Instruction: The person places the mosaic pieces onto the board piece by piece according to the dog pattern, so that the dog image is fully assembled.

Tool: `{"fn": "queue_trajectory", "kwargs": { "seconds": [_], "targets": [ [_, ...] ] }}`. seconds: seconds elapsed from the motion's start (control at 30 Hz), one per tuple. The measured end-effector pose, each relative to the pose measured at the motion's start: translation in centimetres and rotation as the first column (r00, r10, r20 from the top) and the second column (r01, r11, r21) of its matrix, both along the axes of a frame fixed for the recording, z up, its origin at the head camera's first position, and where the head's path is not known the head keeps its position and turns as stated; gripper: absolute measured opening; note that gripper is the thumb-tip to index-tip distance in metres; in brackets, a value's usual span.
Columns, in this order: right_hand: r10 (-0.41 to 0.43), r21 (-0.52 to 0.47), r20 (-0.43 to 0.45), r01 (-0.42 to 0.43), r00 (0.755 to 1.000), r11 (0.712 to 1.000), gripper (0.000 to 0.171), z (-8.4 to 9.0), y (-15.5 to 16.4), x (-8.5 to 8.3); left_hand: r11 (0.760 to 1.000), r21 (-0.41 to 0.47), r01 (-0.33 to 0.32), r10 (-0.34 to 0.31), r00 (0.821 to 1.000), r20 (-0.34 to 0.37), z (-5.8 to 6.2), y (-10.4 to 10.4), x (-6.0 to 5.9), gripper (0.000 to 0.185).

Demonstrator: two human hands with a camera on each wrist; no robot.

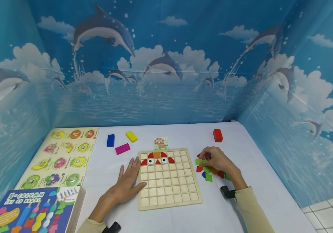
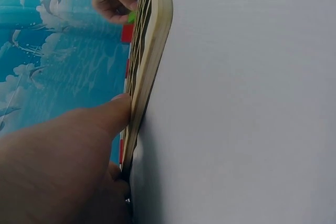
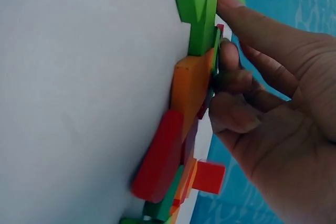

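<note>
My left hand (image 1: 126,185) lies with fingers spread at the left edge of a wooden grid board (image 1: 170,202), its thumb resting on the rim. Red, orange and white eye-printed pieces (image 1: 157,158) fill part of the board's top rows. To the right of the board, my right hand (image 1: 217,158) pinches a green piece (image 1: 199,161) between thumb and fingertips, over a heap of flat coloured pieces. In the right wrist view, orange (image 3: 191,90) and red (image 3: 160,156) pieces of that heap lie beneath the curled fingers.
A small picture card (image 1: 161,143) lies behind the board. Blue (image 1: 110,140), yellow (image 1: 131,136), magenta (image 1: 122,149) and red (image 1: 217,135) blocks stand toward the back. At the left are a fruit puzzle board (image 1: 59,155) and a bead-set box (image 1: 35,210).
</note>
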State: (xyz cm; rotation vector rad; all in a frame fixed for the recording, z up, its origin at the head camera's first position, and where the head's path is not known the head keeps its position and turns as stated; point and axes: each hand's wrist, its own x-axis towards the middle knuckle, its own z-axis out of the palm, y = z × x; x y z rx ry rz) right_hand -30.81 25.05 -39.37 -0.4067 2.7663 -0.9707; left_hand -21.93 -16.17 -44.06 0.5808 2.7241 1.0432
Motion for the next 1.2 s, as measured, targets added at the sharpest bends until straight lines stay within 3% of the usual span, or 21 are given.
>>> {"fn": "queue_trajectory", "kwargs": {
  "seconds": [0.17, 0.27, 0.63, 0.9, 1.2],
  "targets": [
    [0.029, -0.064, -0.023, -0.031, 0.999, 0.997, 0.012, 0.6, -0.9, 0.2, 1.0, -0.009, 0.011, -0.011, 1.0, 0.021, 0.7, 0.0, 0.1, 0.094],
    [0.091, -0.127, -0.047, -0.097, 0.995, 0.987, 0.009, 0.9, -2.5, 0.4, 1.0, -0.021, 0.002, -0.001, 1.0, 0.03, 0.8, 0.1, 0.1, 0.095],
    [0.27, -0.245, -0.128, -0.294, 0.954, 0.924, 0.004, 0.6, -12.6, 1.3, 1.0, -0.027, -0.014, 0.013, 1.0, -0.022, -1.0, -0.2, -0.4, 0.096],
    [0.262, -0.235, -0.159, -0.294, 0.952, 0.926, 0.002, -0.3, -17.6, 1.4, 0.999, -0.034, 0.01, -0.011, 0.999, -0.038, -1.2, 0.0, -0.5, 0.095],
    [0.291, -0.177, -0.187, -0.323, 0.938, 0.93, 0.006, -0.4, -20.4, 1.3, 0.999, -0.046, 0.006, -0.008, 0.999, -0.038, -1.5, -0.2, -0.7, 0.096]
  ]
}}
